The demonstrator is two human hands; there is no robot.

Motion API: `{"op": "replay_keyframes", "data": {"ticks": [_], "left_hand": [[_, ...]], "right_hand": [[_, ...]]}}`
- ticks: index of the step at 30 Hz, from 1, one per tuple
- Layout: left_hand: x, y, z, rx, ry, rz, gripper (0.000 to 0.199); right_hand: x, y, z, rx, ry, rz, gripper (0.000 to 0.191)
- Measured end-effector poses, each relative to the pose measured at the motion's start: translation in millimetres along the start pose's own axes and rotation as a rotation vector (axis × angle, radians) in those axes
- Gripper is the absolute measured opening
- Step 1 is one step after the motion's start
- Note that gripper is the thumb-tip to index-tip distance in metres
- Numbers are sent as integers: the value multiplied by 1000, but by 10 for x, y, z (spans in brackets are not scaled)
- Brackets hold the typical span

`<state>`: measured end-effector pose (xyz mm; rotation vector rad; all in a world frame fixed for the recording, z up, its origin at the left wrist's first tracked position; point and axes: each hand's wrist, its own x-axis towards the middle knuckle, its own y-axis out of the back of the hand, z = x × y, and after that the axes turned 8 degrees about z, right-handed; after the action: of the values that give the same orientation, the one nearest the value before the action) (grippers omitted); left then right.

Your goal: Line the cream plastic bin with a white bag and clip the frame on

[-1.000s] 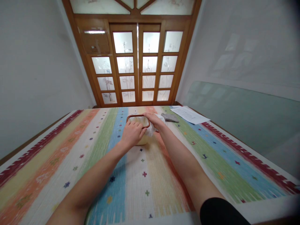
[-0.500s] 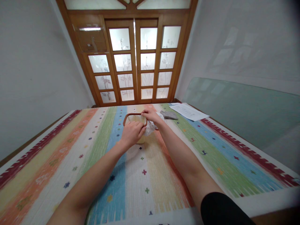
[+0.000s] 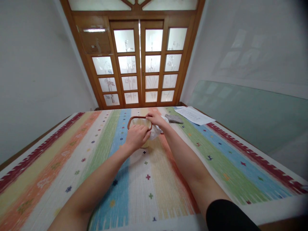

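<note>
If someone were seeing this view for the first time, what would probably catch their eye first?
Probably the boldly striped tablecloth, which fills the lower half of the view. Next might come the bright glass-paned wooden doors beyond its far edge. Between them, near the middle, the left hand and right hand meet at a brown rounded frame.

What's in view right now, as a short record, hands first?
Left hand: the hand is over the near side of a brown rounded rim; finger closure unclear
Right hand: the hand touches the rim's far right part; grip unclear
Beside rim: crumpled translucent plastic
Further right: folded grey cloth, then printed paper
Surface: striped, patterned tablecloth
Background: wooden doors with glass panes
</note>
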<state>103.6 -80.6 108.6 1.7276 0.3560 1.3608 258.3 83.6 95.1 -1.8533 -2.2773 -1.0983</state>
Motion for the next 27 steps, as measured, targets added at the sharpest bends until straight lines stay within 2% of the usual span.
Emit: {"op": "replay_keyframes", "data": {"ticks": [5, 10, 13, 16, 21, 24, 27], "left_hand": [[24, 23, -97, -7, 95, 51, 34], [74, 71, -273, 0, 155, 101, 13], [85, 67, -376, -19, 192, 126, 10], [90, 47, -454, -72, 201, 121, 12], [113, 42, -569, -235, 234, 90, 21], [125, 72, -615, -364, 271, 116, 23], [129, 105, -615, -364, 251, 120, 24]], "right_hand": [[-29, -66, -90, -90, -57, 86, 16], [-78, -107, -173, -116, -104, 118, 15], [-99, -134, -174, -95, -98, 96, 25], [-107, -150, -169, -21, -10, 44, 37], [-125, -67, -239, -1, 166, -82, 33], [-145, 13, -318, -10, 224, -132, 31], [-160, 68, -380, -24, 250, -163, 28]]}}
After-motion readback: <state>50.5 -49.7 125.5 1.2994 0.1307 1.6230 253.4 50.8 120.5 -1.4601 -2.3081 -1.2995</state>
